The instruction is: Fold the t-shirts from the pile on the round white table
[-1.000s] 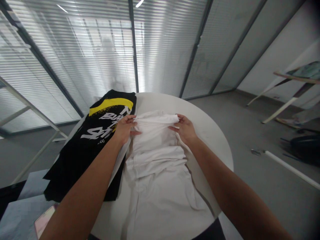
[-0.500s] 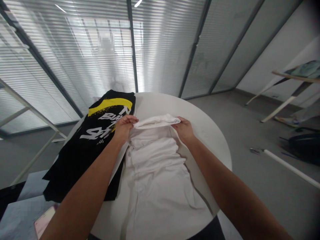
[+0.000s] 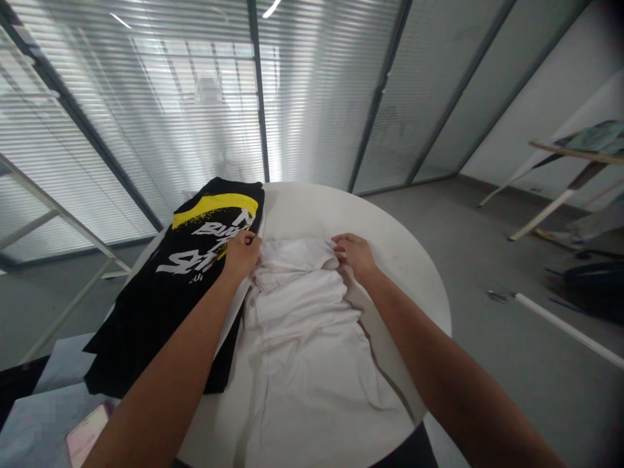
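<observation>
A white cloth garment (image 3: 312,364) lies lengthwise on the round white table (image 3: 409,260), its far part rumpled in cross folds and its far edge turned over flat. My left hand (image 3: 242,255) pinches the far left corner of this edge, beside the black garments. At the far right corner, the curled fingers of my right hand (image 3: 355,255) hold the edge, where a small loop of cloth bulges. Left of the white cloth lie folded black garments (image 3: 146,312) with a yellow band and white lettering; my left forearm crosses over them.
A phone (image 3: 88,434) rests on pale blue-grey cloth or paper (image 3: 34,422) at the lower left. Glass panels with blinds (image 3: 312,97) stand behind the table. A white pole (image 3: 565,328), a dark bag (image 3: 595,286) and another table (image 3: 580,153) are to the right.
The garment's far edge, raised between both hands before, now lies lower and flatter against the table. Both hands have come down slightly with it. The black garments have stayed in place.
</observation>
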`<state>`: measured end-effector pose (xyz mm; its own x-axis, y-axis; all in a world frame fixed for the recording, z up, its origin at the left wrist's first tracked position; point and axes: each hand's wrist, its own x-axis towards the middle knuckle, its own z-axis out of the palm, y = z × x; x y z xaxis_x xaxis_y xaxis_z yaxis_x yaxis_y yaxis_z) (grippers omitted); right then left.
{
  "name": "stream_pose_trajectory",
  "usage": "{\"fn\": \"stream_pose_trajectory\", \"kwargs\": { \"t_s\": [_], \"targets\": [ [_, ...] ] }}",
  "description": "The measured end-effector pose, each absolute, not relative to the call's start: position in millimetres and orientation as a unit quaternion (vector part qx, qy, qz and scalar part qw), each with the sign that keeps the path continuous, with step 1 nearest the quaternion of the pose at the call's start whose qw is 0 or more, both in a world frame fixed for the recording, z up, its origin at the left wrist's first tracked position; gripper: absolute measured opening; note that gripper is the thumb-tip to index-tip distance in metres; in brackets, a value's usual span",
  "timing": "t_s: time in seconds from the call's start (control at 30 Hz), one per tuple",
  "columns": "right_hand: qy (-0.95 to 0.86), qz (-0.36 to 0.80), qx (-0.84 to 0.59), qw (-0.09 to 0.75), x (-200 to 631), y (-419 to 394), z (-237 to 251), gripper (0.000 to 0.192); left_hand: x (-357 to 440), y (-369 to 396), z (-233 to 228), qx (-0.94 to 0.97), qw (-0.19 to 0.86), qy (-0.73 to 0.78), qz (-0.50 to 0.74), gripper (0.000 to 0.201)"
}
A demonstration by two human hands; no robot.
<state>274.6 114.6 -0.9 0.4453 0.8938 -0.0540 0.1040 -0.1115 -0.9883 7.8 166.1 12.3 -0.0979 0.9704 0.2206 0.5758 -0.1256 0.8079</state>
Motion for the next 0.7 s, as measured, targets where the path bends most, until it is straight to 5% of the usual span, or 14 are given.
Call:
{"fn": "stream_pose_trajectory", "kwargs": {
  "t_s": [0.2,0.33,0.5,0.6,0.7],
  "targets": [
    [-0.529,0.218,-0.682,0.456,276,117,-6,0.029,7,158,11,0.707,0.187,0.615,0.296,0.037],
    [-0.517,0.318,-0.628,0.487,272,112,-2,0.033,9,159,6,0.702,0.251,0.566,0.353,0.035],
    [-0.449,0.408,-0.589,0.534,272,109,1,0.040,12,161,8,0.549,0.452,0.530,0.462,0.032],
    [-0.538,0.288,-0.638,0.469,275,111,-3,0.036,11,159,12,0.558,0.451,0.551,0.426,0.035],
    [-0.649,0.134,-0.644,0.383,276,111,-8,0.034,7,156,14,0.664,0.327,0.584,0.333,0.035]
  ]
}}
